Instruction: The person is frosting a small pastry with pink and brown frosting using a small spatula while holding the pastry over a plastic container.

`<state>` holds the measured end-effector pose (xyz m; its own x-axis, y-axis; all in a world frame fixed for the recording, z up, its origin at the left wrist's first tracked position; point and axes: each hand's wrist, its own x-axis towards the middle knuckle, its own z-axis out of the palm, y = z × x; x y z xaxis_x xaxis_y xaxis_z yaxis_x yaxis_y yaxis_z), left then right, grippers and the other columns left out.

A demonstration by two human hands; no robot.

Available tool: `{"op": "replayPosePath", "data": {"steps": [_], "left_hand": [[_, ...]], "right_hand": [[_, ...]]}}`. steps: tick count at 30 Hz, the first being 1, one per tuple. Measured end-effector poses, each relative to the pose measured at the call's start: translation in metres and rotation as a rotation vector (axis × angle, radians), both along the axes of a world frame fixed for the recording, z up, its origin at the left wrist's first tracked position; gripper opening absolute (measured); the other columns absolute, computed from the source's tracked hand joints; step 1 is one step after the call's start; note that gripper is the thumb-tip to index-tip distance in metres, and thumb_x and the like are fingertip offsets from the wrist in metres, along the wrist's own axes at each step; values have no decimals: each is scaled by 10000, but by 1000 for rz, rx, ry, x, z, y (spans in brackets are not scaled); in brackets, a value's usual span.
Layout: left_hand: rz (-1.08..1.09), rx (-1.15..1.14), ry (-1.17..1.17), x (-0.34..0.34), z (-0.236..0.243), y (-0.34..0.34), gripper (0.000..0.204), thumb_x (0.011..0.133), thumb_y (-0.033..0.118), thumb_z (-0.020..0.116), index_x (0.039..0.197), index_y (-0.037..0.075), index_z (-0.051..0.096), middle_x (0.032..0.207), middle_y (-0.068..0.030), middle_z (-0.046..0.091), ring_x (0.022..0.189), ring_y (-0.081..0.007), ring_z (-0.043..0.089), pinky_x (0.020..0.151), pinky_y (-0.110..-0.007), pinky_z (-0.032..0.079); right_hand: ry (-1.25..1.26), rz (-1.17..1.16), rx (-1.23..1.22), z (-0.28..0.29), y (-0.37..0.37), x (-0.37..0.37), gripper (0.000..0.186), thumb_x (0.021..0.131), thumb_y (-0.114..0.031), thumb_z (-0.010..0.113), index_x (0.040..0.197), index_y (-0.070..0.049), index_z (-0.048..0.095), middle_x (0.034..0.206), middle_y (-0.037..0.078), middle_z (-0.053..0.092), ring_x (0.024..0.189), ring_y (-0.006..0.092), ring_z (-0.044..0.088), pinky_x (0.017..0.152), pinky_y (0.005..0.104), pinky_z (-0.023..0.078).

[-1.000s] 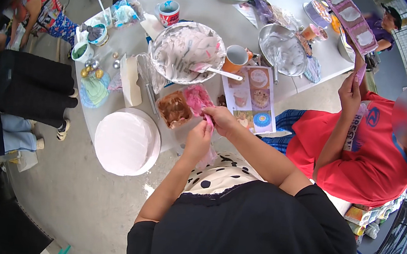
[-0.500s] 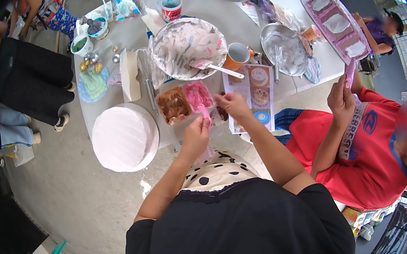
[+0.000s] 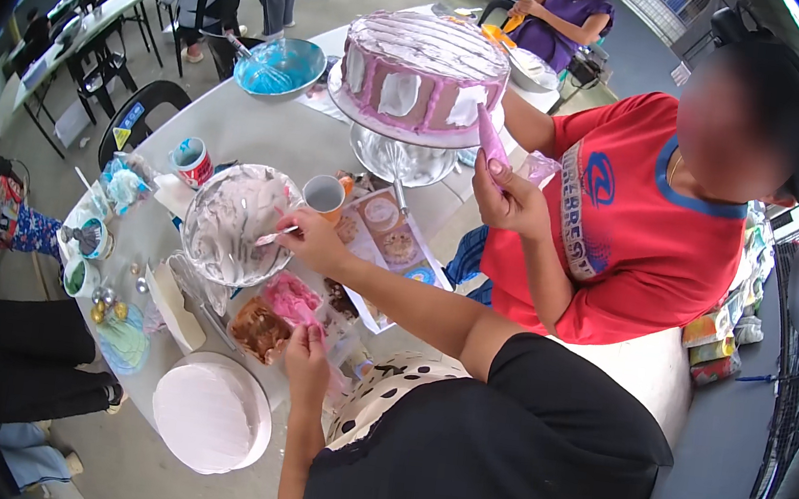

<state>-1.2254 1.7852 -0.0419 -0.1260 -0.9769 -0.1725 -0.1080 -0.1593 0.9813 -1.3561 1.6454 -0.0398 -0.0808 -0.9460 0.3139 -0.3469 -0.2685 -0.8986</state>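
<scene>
My right hand (image 3: pixel 307 239) grips the white spatula (image 3: pixel 272 238) at the large bowl (image 3: pixel 232 206) of whitish frosting. My left hand (image 3: pixel 307 367) is closed on a limp pink piping bag (image 3: pixel 335 382) beside a divided container with brown frosting (image 3: pixel 260 330) and pink frosting (image 3: pixel 286 296). A round cake coated in pale frosting (image 3: pixel 204 410) sits at the near left of the table. Printed cake pictures (image 3: pixel 395 244) lie under my right arm.
A co-worker in red (image 3: pixel 607 244) holds a pink piping bag and a pink-and-white cake (image 3: pixel 426 55). A blue-frosting bowl (image 3: pixel 282 73), mugs (image 3: pixel 324 192), cups and baubles crowd the table (image 3: pixel 147 388). Other people and chairs are around.
My right hand has left the pink bag and moved to the spatula in the bowl. The view has turned rightward, and the co-worker's cake now appears upright above the table.
</scene>
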Motion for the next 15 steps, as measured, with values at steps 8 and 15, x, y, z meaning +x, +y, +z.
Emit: {"op": "replayPosePath", "data": {"steps": [8, 15], "left_hand": [[62, -141, -215, 23, -4, 1, 231, 912, 184, 463, 776, 5, 516, 642, -93, 512, 583, -187, 468, 556, -315, 375], [7, -98, -236, 12, 0, -3, 227, 896, 214, 473, 811, 5, 494, 679, -215, 522, 624, -363, 518, 562, -409, 386]], "right_hand": [[317, 212, -214, 50, -27, 36, 120, 823, -82, 544, 935, -45, 566, 855, 123, 583, 778, 271, 566, 694, 341, 453], [348, -70, -115, 103, -70, -11, 197, 910, -184, 496, 878, -6, 575, 694, 46, 595, 578, 95, 549, 543, 251, 452]]}}
